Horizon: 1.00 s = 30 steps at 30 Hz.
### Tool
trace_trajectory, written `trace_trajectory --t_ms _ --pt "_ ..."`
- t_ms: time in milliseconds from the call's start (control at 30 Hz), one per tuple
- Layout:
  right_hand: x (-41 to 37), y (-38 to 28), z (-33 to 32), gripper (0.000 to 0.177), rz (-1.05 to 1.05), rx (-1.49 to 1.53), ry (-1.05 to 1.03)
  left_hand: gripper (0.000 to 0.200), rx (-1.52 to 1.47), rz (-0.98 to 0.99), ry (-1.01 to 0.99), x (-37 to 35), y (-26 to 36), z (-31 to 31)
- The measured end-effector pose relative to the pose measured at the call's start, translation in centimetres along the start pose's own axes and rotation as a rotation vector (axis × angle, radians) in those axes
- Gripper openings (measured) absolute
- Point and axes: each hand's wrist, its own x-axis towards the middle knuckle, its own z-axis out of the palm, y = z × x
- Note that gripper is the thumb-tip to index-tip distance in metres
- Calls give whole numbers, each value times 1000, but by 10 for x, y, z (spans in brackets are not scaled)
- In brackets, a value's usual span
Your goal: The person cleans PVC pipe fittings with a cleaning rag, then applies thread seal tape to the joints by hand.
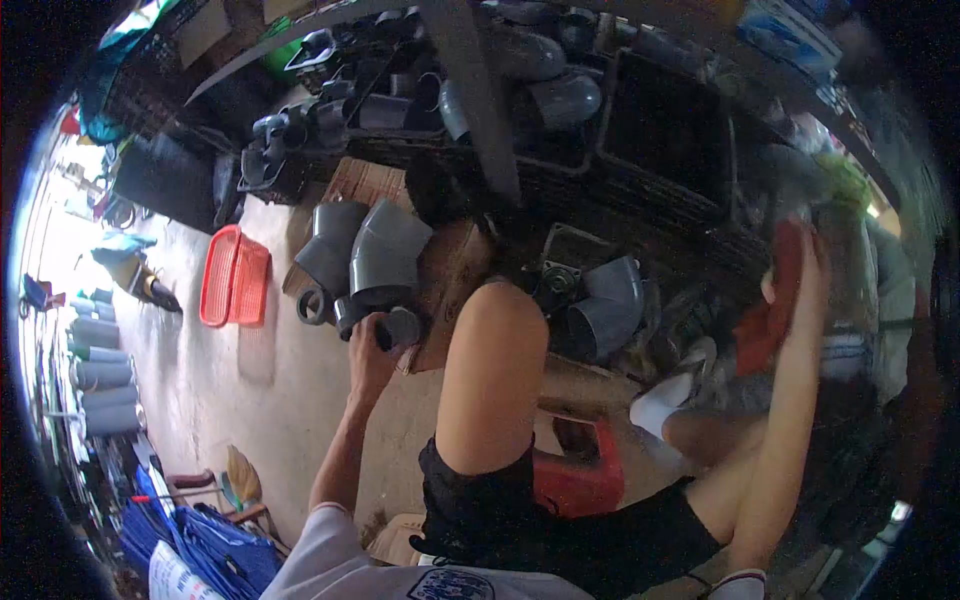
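Observation:
My left hand (370, 352) is closed on a small grey pipe fitting (403, 327), low over the floor by a cardboard sheet. Right beside it are another small grey fitting (348, 314) and a grey ring-shaped fitting (313, 305). Two large grey pipe elbows, the left one (332, 245) and the right one (388, 250), stand just beyond them. Out to the far right, my right hand (812, 262) grips a red cloth (770, 318); its fingers are partly hidden and a little blurred.
A red plastic basket (237, 278) sits on the floor at left. Another large grey fitting (608, 305) lies right of my knee. Dark crates with grey fittings (565, 100) line the back, behind a metal post (475, 100). A red stool (578, 470) is beneath me.

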Motion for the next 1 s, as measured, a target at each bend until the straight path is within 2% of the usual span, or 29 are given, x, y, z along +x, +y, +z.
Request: trace_trajectory --t_ms 100,133,233,267,367,467,567,600,633,700,800,867,967,1000 --pt "1 3 -3 37 43 30 -104 56 -881 -387 107 2 41 -32" --pt "1 5 -1 39 60 59 -88 54 -1057 -454 134 2 55 -47" --pt "-8 2 15 42 168 107 -75 57 -1837 -318 -88 4 113 -83" --pt "-12 4 19 38 172 139 -133 68 -1866 -329 -43 9 135 -89" --pt "-39 -13 36 30 176 137 -182 81 -1759 -3 -106 33 187 -91" --pt "-59 -26 47 25 51 104 -256 90 -1685 249 -299 59 280 -102" --pt "-54 -11 48 29 -49 170 -314 90 -1319 480 -407 81 344 -82" --pt "-55 -11 50 28 -158 188 -241 81 -1268 370 -535 73 374 -88" --pt "-56 -12 50 27 -264 199 -172 76 -1338 321 -521 70 395 -74" --pt "-63 -20 44 24 -349 37 0 66 -1461 198 -482 68 423 -49" --pt "-49 -26 40 23 -351 -142 25 36 -1435 250 -269 78 426 -1" --pt "-33 -22 36 23 -314 -197 43 28 -1535 -8 -193 73 429 15" --pt "-23 1 42 23 -232 -286 109 24 -1497 92 -68 71 422 19" --pt "-21 7 44 24 -209 -284 100 23 -1403 163 37 68 428 11"
